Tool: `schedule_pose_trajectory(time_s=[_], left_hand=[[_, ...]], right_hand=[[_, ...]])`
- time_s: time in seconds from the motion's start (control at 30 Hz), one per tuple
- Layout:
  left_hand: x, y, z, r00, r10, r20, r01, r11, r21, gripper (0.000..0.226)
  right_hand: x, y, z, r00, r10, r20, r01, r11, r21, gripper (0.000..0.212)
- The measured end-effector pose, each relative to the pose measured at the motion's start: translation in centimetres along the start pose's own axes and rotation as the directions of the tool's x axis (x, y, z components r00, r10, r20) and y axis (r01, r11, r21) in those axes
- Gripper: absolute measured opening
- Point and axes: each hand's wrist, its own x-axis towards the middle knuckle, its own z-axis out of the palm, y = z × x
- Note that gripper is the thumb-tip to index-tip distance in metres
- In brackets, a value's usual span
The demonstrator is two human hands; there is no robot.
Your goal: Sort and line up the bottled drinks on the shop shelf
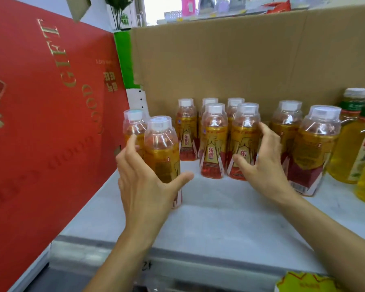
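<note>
Several small bottles with clear caps and gold and red labels stand on the white shelf (219,211). My left hand (143,186) is spread with straight fingers in front of the front-left bottle (160,142). Its fingertips reach the bottle behind (133,123) and its thumb points right. My right hand (266,165) is spread at the front bottle of the middle group (243,131), fingers along its right side and thumb in front of the label. A twin bottle (213,140) stands just left of it. Two more bottles (316,148) stand to the right.
A big red gift box (46,123) walls off the left side. A brown cardboard sheet (240,60) backs the shelf. Larger yellow bottles with green labels (350,144) stand at the far right. A yellow price tag (303,283) sits at the shelf's front edge.
</note>
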Motion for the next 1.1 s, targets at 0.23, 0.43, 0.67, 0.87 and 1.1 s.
schedule_pose_trajectory(time_s=[0.23, 0.43, 0.67, 0.87, 1.1], left_hand=[[2.6, -1.7, 2.9, 0.946, -0.065, 0.318, 0.129, 0.975, -0.182, 0.119], [5.9, -2.7, 4.7, 0.838, -0.081, 0.539, 0.206, 0.963, -0.176, 0.120], [7.2, -2.8, 7.0, 0.818, -0.072, 0.570, 0.204, 0.964, -0.171, 0.117], [7.4, -3.2, 8.5, 0.845, -0.106, 0.524, 0.238, 0.952, -0.191, 0.105], [6.6, -3.2, 8.4, 0.860, -0.065, 0.506, 0.177, 0.968, -0.178, 0.105]], right_hand=[[-0.5, 0.1, -0.3, 0.993, 0.091, 0.082, -0.096, 0.993, 0.066, 0.094], [-0.3, 0.9, -0.2, 0.977, 0.166, 0.132, -0.183, 0.974, 0.131, 0.094], [1.1, 2.1, 0.2, 0.954, 0.259, 0.149, -0.283, 0.944, 0.172, 0.085], [1.3, 2.8, 0.4, 0.950, 0.253, 0.184, -0.287, 0.938, 0.193, 0.078], [1.0, 2.6, 0.7, 0.952, 0.248, 0.181, -0.281, 0.941, 0.189, 0.078]])
